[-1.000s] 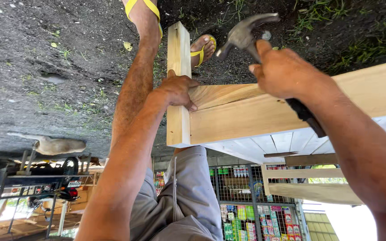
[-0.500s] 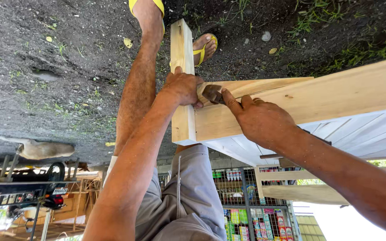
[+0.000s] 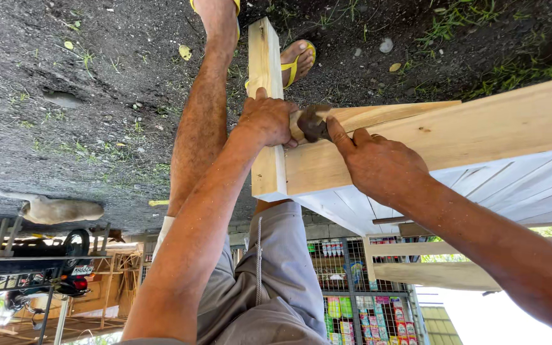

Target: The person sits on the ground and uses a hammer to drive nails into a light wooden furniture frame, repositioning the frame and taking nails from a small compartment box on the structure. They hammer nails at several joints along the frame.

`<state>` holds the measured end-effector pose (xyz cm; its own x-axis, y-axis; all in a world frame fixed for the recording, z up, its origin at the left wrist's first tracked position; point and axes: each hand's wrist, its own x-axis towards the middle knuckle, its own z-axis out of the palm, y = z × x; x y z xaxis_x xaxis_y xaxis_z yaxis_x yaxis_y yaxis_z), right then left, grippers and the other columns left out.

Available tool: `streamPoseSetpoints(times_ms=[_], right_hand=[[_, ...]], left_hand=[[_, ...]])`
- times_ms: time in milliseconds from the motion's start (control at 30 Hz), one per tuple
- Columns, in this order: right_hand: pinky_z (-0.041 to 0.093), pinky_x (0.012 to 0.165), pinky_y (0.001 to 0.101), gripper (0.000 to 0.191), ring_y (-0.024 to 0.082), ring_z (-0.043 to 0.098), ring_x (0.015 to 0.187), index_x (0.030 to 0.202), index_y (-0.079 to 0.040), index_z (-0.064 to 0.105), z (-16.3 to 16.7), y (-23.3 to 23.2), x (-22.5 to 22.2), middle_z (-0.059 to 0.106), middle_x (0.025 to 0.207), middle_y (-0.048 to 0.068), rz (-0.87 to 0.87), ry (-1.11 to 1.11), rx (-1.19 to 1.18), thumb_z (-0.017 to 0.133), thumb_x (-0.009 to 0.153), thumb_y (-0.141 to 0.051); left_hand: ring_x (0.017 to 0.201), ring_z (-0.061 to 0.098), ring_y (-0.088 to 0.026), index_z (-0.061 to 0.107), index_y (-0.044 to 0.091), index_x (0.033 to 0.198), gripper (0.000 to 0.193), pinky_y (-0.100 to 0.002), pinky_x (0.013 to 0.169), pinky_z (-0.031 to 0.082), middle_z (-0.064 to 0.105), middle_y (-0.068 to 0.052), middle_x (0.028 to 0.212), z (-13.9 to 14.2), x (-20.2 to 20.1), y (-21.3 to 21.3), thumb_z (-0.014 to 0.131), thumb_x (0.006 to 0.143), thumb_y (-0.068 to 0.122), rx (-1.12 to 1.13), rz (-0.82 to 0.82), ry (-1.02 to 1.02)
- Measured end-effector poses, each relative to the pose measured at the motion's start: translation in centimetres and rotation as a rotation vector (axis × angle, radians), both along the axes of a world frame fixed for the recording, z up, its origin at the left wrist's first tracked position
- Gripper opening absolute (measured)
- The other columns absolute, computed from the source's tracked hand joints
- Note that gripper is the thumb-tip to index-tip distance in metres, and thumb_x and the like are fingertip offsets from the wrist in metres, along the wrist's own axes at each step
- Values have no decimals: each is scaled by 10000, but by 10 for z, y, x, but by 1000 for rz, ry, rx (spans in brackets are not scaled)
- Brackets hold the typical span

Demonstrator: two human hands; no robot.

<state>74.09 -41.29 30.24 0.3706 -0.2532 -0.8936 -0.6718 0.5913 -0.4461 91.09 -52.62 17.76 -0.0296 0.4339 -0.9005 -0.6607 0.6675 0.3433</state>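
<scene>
My left hand [image 3: 266,118] is closed around a pale upright wooden post [image 3: 264,57], right where a long pale plank [image 3: 467,134] meets it. My right hand [image 3: 378,163] comes in from the right and grips a hammer. Its dark metal head [image 3: 314,122] lies against the wood at the joint, touching the fingers of my left hand. The handle is hidden under my right hand and forearm. A thin wedge-shaped board [image 3: 391,114] runs along the plank's upper edge.
My bare leg [image 3: 202,121] and a foot in a yellow sandal [image 3: 298,61] stand on dark dirt ground beside the post. Grey shorts [image 3: 276,275] fill the lower middle. A pale animal [image 3: 55,209], a motorbike [image 3: 46,262] and a wire rack of packets [image 3: 359,300] are farther off.
One second ago my right hand held the hammer raised above the plank. It swung down to the joint, and the head now lies on the wood by my left hand.
</scene>
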Motion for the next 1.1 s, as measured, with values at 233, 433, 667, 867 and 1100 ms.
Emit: streamPoseSetpoints(times_ms=[233,433,667,867,1100], right_hand=[[592,742,516,677,395,717,881,1588,-78,226,-3,4,3,648,1038,225,-114,20,100,472,960,-136],[550,771,562,662,469,679,830,1549,-9,270,-6,23,7,657,949,285,-500,147,83,536,969,-183],[573,619,447,559,285,687,658,1505,-27,390,-55,34,-8,691,789,183,-1101,272,191,566,987,-141],[530,472,342,342,129,608,536,1337,-93,564,-81,42,-12,612,744,74,-1343,102,511,564,1018,-215],[533,786,501,378,374,679,860,1291,-49,579,-86,49,-12,676,939,229,-888,284,363,595,940,-189]], left_hand=[[1273,478,-359,633,318,1362,822,-483,967,461,715,-21,1216,-8,8,5,936,616,485,-8,12,25],[1183,568,-409,600,145,1376,681,-441,1036,433,663,-168,1254,-40,34,5,801,726,167,11,401,133],[950,742,-271,469,141,1388,710,-393,774,596,735,-161,996,-64,16,5,695,740,-41,-90,773,70],[611,735,-173,560,228,1424,619,-334,556,605,738,-83,864,-74,15,25,670,865,-14,-144,927,-187],[725,787,-154,748,122,1221,426,-306,658,665,778,-91,931,-97,43,45,723,825,-32,-206,905,-188]])
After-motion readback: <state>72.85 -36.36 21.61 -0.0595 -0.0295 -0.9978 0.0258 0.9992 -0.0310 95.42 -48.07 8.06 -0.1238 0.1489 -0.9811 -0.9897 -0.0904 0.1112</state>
